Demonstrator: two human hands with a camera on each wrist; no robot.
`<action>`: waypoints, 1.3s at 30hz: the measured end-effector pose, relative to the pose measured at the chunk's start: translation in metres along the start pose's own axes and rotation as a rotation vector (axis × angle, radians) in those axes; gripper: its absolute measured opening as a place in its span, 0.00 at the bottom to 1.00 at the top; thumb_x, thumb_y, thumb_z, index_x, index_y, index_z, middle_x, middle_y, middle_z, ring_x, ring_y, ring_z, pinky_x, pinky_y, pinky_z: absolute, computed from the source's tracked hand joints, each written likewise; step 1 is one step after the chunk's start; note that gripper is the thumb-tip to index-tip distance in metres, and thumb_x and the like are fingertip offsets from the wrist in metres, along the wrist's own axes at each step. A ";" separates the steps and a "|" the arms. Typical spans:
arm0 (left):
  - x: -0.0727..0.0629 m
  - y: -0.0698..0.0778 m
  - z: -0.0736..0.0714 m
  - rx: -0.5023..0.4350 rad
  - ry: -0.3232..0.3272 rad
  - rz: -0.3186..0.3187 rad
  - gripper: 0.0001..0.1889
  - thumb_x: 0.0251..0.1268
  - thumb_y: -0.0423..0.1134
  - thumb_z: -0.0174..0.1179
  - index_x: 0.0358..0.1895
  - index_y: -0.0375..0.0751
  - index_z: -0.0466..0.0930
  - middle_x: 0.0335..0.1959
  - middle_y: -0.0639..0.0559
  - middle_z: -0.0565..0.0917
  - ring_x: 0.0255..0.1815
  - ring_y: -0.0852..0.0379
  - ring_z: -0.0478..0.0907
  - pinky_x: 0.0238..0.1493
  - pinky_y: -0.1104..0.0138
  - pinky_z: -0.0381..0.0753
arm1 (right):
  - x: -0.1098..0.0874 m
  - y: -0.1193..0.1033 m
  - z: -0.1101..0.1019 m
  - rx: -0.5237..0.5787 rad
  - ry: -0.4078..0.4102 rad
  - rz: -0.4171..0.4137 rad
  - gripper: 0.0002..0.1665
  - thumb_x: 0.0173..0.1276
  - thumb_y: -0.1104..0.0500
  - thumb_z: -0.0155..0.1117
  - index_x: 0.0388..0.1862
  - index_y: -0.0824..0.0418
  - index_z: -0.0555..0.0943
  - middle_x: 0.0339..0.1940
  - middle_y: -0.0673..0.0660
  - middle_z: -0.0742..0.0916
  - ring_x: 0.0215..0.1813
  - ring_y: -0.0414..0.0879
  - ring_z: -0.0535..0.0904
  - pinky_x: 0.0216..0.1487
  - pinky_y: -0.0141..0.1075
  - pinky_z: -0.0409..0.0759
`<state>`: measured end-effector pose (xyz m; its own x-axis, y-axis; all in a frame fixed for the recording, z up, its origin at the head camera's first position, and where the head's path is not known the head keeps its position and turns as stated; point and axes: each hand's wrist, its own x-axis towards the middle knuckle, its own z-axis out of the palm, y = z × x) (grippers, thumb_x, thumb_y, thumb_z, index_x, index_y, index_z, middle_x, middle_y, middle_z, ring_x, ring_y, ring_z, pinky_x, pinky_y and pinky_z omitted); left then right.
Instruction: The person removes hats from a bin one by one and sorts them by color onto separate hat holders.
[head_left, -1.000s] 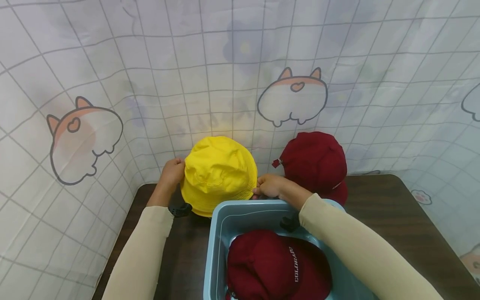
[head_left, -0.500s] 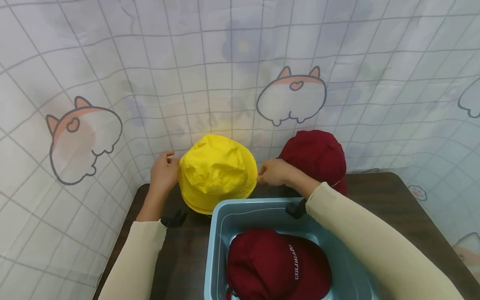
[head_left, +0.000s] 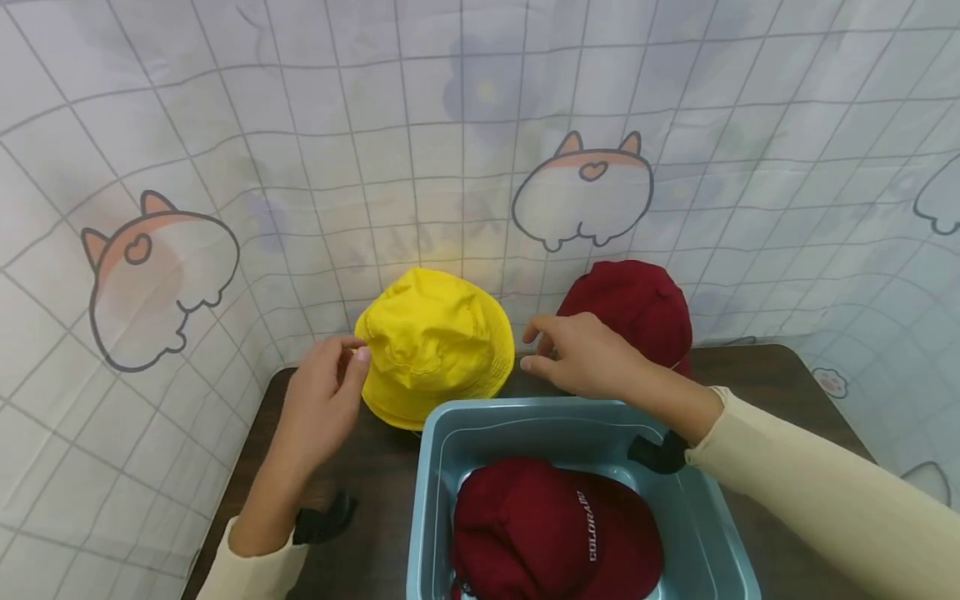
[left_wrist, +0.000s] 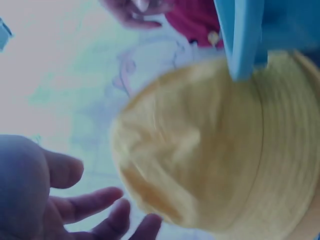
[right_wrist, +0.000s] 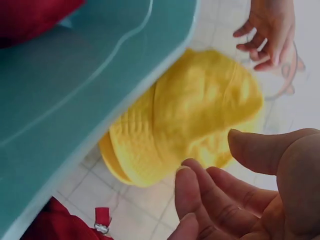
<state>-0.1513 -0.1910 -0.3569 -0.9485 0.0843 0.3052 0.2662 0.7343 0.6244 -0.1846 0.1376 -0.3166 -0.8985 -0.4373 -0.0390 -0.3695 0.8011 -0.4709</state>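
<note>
A yellow bucket hat (head_left: 431,342) stands crown up on the dark table behind the bin, against the cloth backdrop. My left hand (head_left: 322,400) is just left of it, fingers loosely bent and holding nothing; the left wrist view shows a gap between those fingers and the hat (left_wrist: 190,145). On the other side my right hand (head_left: 588,354) hovers with thumb and fingers apart, nothing in it, partly in front of a dark red cap (head_left: 633,304). In the right wrist view the thumb and fingers (right_wrist: 240,200) are clear of the yellow hat (right_wrist: 200,115).
A light blue plastic bin (head_left: 442,408) occupies the table front, holding a dark red cap (head_left: 540,525) lettered COLORADO. White grid-patterned cloth (head_left: 420,167) with cartoon animals rises behind and along both sides. Dark wood table (head_left: 367,500) shows left of the bin.
Both hands have let go of the yellow hat's brim and drawn back from it, the left toward the left and front, the right toward the right. The hat sits slightly farther left than before.
</note>
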 end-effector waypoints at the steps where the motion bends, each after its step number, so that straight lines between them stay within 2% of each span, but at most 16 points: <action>1: -0.007 0.003 0.001 0.010 -0.021 0.014 0.19 0.83 0.46 0.47 0.58 0.35 0.76 0.41 0.45 0.77 0.40 0.49 0.72 0.43 0.57 0.73 | -0.005 -0.002 0.000 -0.008 0.001 -0.018 0.19 0.70 0.51 0.70 0.57 0.55 0.81 0.42 0.53 0.91 0.38 0.44 0.84 0.40 0.38 0.86; 3: -0.020 0.009 0.005 0.021 -0.059 0.040 0.18 0.83 0.47 0.48 0.58 0.36 0.76 0.39 0.47 0.75 0.38 0.53 0.71 0.41 0.59 0.73 | -0.014 -0.006 0.002 -0.016 0.002 -0.047 0.19 0.69 0.51 0.71 0.56 0.56 0.82 0.39 0.51 0.90 0.35 0.42 0.83 0.38 0.36 0.85; 6: -0.037 0.016 0.014 0.026 -0.111 0.043 0.19 0.83 0.48 0.48 0.60 0.38 0.77 0.40 0.52 0.75 0.38 0.57 0.71 0.41 0.61 0.75 | -0.027 -0.010 0.009 -0.033 -0.010 -0.074 0.19 0.69 0.50 0.71 0.56 0.54 0.82 0.36 0.47 0.89 0.33 0.38 0.81 0.33 0.33 0.82; 11: -0.060 0.025 0.032 -0.010 -0.164 -0.025 0.20 0.82 0.49 0.50 0.63 0.40 0.76 0.41 0.55 0.79 0.39 0.61 0.75 0.45 0.61 0.79 | -0.044 -0.014 0.026 -0.075 -0.046 -0.125 0.18 0.69 0.49 0.72 0.54 0.52 0.83 0.30 0.42 0.84 0.31 0.35 0.76 0.28 0.29 0.77; 15: -0.073 0.031 0.045 -0.063 -0.202 -0.091 0.21 0.82 0.50 0.51 0.68 0.44 0.74 0.44 0.56 0.82 0.43 0.63 0.79 0.47 0.61 0.81 | -0.052 -0.016 0.043 -0.123 -0.079 -0.211 0.17 0.69 0.49 0.72 0.53 0.51 0.83 0.34 0.43 0.87 0.32 0.34 0.78 0.31 0.30 0.80; 18: -0.081 0.034 0.054 -0.088 -0.226 -0.111 0.24 0.81 0.49 0.52 0.72 0.45 0.70 0.51 0.54 0.83 0.47 0.62 0.80 0.51 0.60 0.82 | -0.055 -0.016 0.055 -0.151 -0.106 -0.262 0.18 0.68 0.48 0.72 0.53 0.51 0.83 0.39 0.45 0.90 0.34 0.34 0.80 0.35 0.32 0.82; 23: -0.090 0.036 0.062 -0.093 -0.269 -0.154 0.31 0.79 0.51 0.55 0.79 0.49 0.60 0.64 0.51 0.78 0.59 0.55 0.78 0.63 0.50 0.79 | -0.056 -0.017 0.072 -0.182 -0.154 -0.296 0.19 0.68 0.45 0.71 0.55 0.50 0.83 0.35 0.46 0.87 0.32 0.35 0.77 0.32 0.31 0.79; 26: -0.094 0.036 0.065 -0.077 -0.307 -0.161 0.36 0.78 0.51 0.56 0.82 0.48 0.54 0.71 0.47 0.75 0.63 0.51 0.77 0.65 0.48 0.77 | -0.056 -0.017 0.081 -0.202 -0.174 -0.310 0.20 0.68 0.44 0.72 0.54 0.48 0.82 0.32 0.44 0.84 0.31 0.35 0.76 0.29 0.31 0.77; 29: -0.096 0.035 0.067 -0.069 -0.345 -0.148 0.38 0.78 0.49 0.56 0.83 0.47 0.49 0.69 0.43 0.77 0.57 0.51 0.81 0.58 0.51 0.82 | -0.056 -0.018 0.088 -0.230 -0.196 -0.325 0.21 0.67 0.42 0.72 0.54 0.47 0.82 0.31 0.44 0.83 0.30 0.36 0.76 0.28 0.32 0.77; 33: -0.096 0.033 0.067 -0.085 -0.376 -0.130 0.39 0.79 0.45 0.56 0.83 0.46 0.45 0.59 0.39 0.83 0.45 0.54 0.84 0.44 0.59 0.86 | -0.056 -0.021 0.095 -0.294 -0.213 -0.348 0.22 0.65 0.40 0.73 0.54 0.45 0.83 0.33 0.45 0.84 0.32 0.37 0.79 0.30 0.35 0.79; 39: -0.093 0.030 0.066 -0.117 -0.454 -0.147 0.39 0.80 0.46 0.53 0.84 0.48 0.41 0.55 0.38 0.85 0.37 0.58 0.84 0.36 0.62 0.84 | -0.055 -0.023 0.108 -0.373 -0.246 -0.400 0.22 0.65 0.37 0.72 0.54 0.41 0.84 0.37 0.45 0.86 0.35 0.37 0.81 0.31 0.34 0.79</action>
<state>-0.0660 -0.1328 -0.4140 -0.9497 0.2893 -0.1200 0.1166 0.6823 0.7217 -0.1014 0.0995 -0.3989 -0.6072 -0.7809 -0.1465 -0.7662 0.6243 -0.1522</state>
